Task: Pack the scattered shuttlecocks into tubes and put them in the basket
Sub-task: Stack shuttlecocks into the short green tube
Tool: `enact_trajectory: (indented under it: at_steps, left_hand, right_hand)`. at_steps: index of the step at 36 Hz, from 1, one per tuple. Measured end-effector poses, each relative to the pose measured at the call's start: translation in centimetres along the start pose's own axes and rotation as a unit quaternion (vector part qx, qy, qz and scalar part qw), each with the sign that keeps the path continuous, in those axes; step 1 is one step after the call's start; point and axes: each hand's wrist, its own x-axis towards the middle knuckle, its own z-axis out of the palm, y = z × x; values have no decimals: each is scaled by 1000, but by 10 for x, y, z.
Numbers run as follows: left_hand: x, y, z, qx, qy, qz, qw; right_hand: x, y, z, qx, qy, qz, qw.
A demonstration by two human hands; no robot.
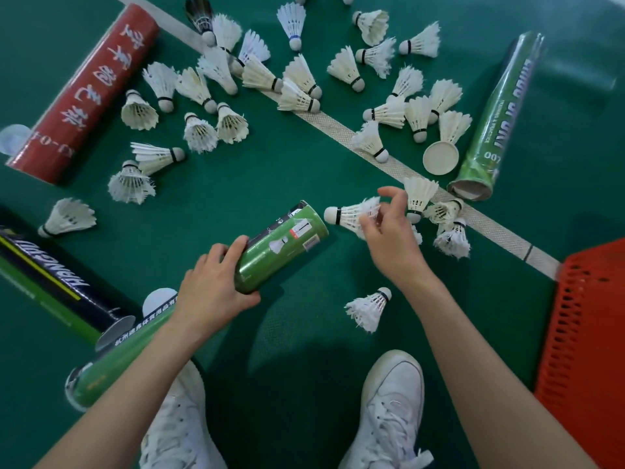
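R hand point(389, 228) – shuttlecock point(348, 214) – tube point(280, 248)

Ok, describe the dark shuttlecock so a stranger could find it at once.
Start at the long red tube lying at the upper left. Just past its far end, on the white floor line, lies the shuttlecock. It alone has black feathers; all the others are white.

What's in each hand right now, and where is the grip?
Left hand: green tube, lower body. Right hand: shuttlecock, feather skirt, cork toward tube mouth.
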Motion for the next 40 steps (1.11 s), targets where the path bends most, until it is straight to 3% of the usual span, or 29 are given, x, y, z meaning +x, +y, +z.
enact_trajectory:
  at_steps: [6, 12, 18, 20, 23, 26, 28, 31, 34, 36, 38, 40]
  left_hand:
    - [-5, -9, -7, -31, 18, 50, 998]
    - [-9, -15, -11, -69, 32, 54, 996]
    - [-11, -14, -7, -49, 20, 47, 998]
    - [-10, -9, -4, -41, 3, 44, 998]
    - [-5, 0, 2, -21, -18, 42, 999]
    - [-3, 3, 6, 12, -31, 40, 999]
    - [-4, 1, 9, 37, -37, 45, 998]
    - [-8, 1, 14, 67, -58, 52, 995]
    - [-14, 4, 20, 81, -76, 52, 992]
    - [-17, 5, 23, 72, -81, 50, 993]
    - [-19, 6, 25, 63, -83, 47, 993]
    - [-19, 6, 25, 61, -82, 45, 994]
  right_hand:
    - [9, -15, 9, -15, -99, -84, 991]
    - [-2, -35, 37, 138, -140, -36, 980]
    - [-2, -30, 43, 155, -204, -11, 967]
    - [0, -21, 41, 149, -198, 6, 969]
    - [-4, -4, 36, 133, -122, 35, 983]
    - [-17, 17, 24, 58, -68, 60, 994]
    - [-27, 34, 10, -46, -138, 55, 988]
    - [-41, 56, -7, -169, -260, 16, 951]
    - [-51, 69, -13, -207, -324, -1, 923]
    - [-57, 74, -14, -286, -363, -17, 887]
    - [-60, 78, -10, -375, -358, -49, 854]
    - [-59, 81, -6, -413, -323, -76, 848]
